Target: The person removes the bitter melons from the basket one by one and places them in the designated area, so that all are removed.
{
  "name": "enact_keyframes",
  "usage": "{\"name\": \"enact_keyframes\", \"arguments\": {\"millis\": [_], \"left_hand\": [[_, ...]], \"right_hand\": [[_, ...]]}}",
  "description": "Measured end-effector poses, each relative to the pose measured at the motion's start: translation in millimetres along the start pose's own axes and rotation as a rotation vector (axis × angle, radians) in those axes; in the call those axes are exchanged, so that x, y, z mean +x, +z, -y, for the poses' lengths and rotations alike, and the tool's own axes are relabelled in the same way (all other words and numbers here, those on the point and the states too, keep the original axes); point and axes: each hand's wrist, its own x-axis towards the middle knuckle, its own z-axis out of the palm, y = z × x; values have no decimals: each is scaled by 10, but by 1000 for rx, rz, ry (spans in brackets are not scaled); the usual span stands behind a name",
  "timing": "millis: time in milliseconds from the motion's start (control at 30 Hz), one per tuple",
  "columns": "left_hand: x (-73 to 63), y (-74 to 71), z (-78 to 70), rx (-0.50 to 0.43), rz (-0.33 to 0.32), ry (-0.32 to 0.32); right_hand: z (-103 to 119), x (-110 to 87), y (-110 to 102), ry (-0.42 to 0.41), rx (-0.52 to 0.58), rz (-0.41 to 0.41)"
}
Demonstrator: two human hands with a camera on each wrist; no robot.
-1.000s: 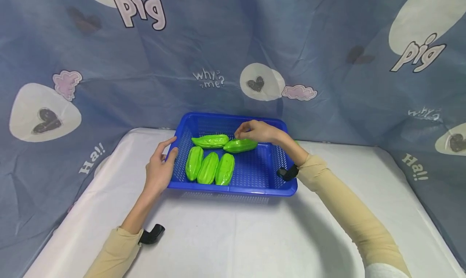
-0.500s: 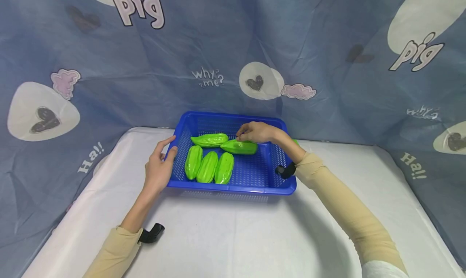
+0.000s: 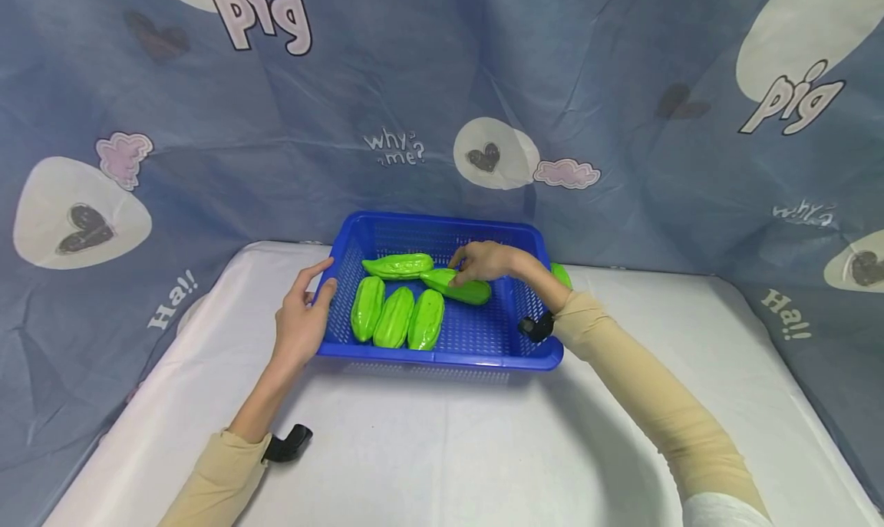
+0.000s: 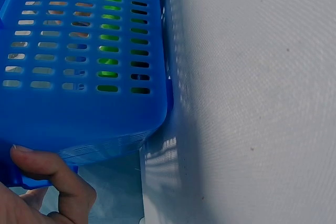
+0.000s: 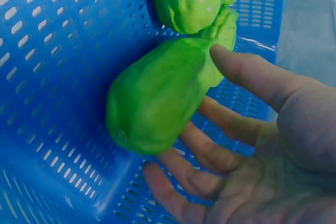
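Observation:
In the head view a blue perforated basket point(image 3: 476, 360) holds several shiny green, ridged bitter gourds. Three stand side by side at its left front, the middle gourd point(image 3: 394, 317) among them. Behind them lies another gourd point(image 3: 400, 265), pointing left. My right hand point(image 3: 486, 260) reaches over the back of the basket to the rightmost gourd point(image 5: 157, 95). Its fingers are spread and loosely bent along that gourd's side, thumb tip at the narrow neck, palm apart from it. My left hand point(image 3: 301, 318) grips the basket's left end, thumb point(image 4: 44, 163) pressed on the rim.
Outside the basket, past its right rear corner, part of another green gourd point(image 3: 561, 275) shows. White cloth point(image 3: 414, 450) covers the table. A blue printed curtain point(image 3: 311, 166) rises close behind the basket. A black wrist camera point(image 3: 288, 443) sits on the left forearm.
The rightmost gourd has turned, its thick right end swinging toward the front. My right hand has moved slightly forward and down with it. The left hand and basket stay put.

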Motion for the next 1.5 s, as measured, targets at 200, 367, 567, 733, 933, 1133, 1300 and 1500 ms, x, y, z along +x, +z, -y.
{"name": "enact_keyframes", "arguments": {"millis": [200,367,567,733,933,1133,1300,1500], "left_hand": [[-3,3,-11,-1,-11,1],[-3,11,-9,-1,-8,-3],[0,8,-2,-2,-7,-6],[1,3,1,-5,-6,-7],[-3,9,-5,-3,0,-4],[-3,5,-17,-1,5,-11],[-4,3,-20,-3,8,-18],[-13,3,-11,-17,23,-33]], "right_hand": [[-19,48,42,-8,-15,27],[-30,55,60,3,-19,25],[-18,43,54,-4,-33,-1],[-11,20,42,-1,-21,-14],[-17,-37,16,0,25,-37],[22,-117,-21,-24,9,-56],[58,-220,-48,-63,7,-81],[92,-427,-81,-96,19,-141]]}}
